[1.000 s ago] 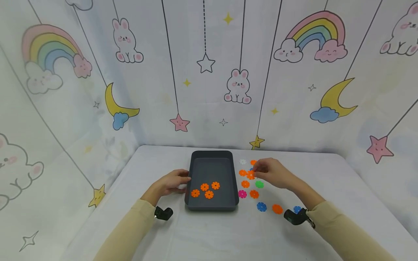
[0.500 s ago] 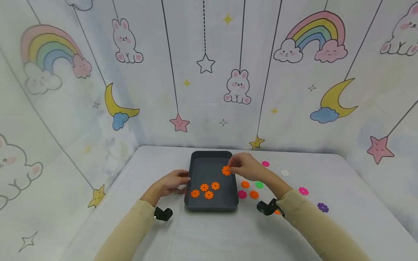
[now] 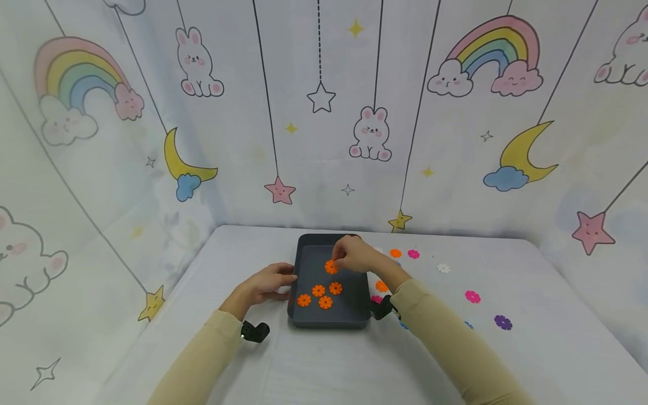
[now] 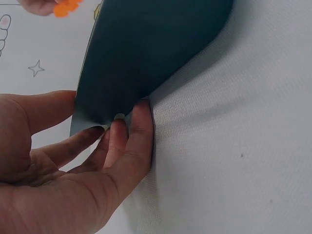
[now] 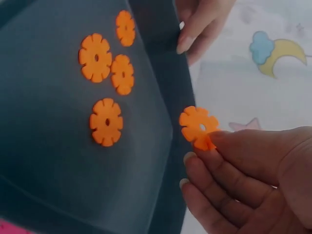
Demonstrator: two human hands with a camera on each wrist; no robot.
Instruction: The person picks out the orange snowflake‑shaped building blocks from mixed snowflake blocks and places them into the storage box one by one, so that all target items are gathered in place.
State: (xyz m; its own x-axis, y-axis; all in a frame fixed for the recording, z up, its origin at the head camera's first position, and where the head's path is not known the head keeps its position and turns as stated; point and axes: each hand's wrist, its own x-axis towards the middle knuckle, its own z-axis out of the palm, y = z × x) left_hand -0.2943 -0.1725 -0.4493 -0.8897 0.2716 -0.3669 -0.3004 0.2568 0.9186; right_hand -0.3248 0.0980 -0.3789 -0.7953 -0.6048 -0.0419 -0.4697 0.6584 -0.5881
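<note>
Bright, even light — soft shadows, wide-angle bending at edges.

You've got a white table [image 3: 314, 365] w/ loose discs right of center: pink [image 3: 413, 254], white [image 3: 443, 268], another pink [image 3: 472, 296], purple [image 3: 503, 322]. Backdrop [image 3: 314, 140] shows rainbows, bunnies, moons, stars.

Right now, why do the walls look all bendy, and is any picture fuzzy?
In the head view the wide lens curves the wall lines and stretches the edges. In the left wrist view the grey tray and left hand are so close that they look huge and a bit soft. In the right wrist view the orange flower disc in the right hand is sharp; light is even, without glare.
</note>
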